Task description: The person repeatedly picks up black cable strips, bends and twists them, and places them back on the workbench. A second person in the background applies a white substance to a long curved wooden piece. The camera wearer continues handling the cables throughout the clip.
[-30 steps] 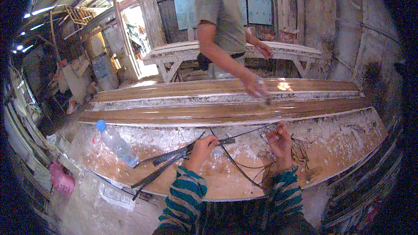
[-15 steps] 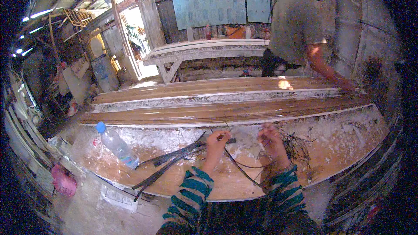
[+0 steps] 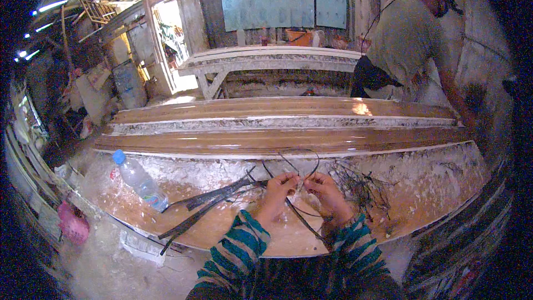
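My left hand (image 3: pixel 275 195) and my right hand (image 3: pixel 329 194) are close together above the dusty wooden table (image 3: pixel 222 233), both with fingers pinched. Between their fingertips they hold a thin dark strip (image 3: pixel 318 160), which loops up and over beyond my right hand. Another dark strip (image 3: pixel 306 222) slants down from under my left hand toward my right wrist. Flat black strips (image 3: pixel 202 211) lie in a bundle to the left of my left hand. Thin dark scraps (image 3: pixel 369 189) are heaped to the right of my right hand.
Glossy brown mouldings (image 3: pixel 222 143) run across the table's far side. A plastic bottle with a blue cap (image 3: pixel 139 180) lies at left. Another person (image 3: pixel 411 39) bends over the mouldings' right end. Behind stands a white bench (image 3: pixel 266 65) carrying an orange container (image 3: pixel 300 37).
My right hand has moved left to meet my left hand, and the thin strip now forms a raised loop. The other person has shifted right, and the view has turned slightly.
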Motion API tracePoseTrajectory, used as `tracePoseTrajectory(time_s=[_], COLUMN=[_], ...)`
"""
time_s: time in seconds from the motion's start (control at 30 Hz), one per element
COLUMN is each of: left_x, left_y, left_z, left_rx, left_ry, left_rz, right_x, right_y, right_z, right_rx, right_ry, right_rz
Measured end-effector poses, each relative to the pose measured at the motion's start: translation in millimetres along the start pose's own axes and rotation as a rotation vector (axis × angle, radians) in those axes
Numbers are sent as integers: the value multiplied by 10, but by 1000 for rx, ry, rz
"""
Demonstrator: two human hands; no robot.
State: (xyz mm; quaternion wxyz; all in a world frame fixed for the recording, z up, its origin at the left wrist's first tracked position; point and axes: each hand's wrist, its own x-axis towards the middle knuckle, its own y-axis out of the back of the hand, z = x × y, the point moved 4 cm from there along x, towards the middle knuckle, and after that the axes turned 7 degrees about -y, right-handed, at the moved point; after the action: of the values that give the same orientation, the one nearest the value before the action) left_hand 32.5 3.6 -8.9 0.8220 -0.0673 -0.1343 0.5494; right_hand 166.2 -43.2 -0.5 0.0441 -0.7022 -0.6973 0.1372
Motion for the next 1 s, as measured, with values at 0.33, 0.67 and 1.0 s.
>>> tracePoseTrajectory(time_s=[0.33, 0.67, 1.0], left_x=[2, -25, -27], left_y=[-4, -33, -30], left_z=[-13, 20, 15], left_rx=[101, 75, 82], left_ry=[-1, -4, 4], left_rz=[-116, -162, -154], right_x=[-39, -35, 38], right_y=[-54, -61, -1], right_z=[-74, -99, -63], right_rx=[51, -52, -147], right_ry=[-4, 98, 236], right_rz=[10, 7, 80])
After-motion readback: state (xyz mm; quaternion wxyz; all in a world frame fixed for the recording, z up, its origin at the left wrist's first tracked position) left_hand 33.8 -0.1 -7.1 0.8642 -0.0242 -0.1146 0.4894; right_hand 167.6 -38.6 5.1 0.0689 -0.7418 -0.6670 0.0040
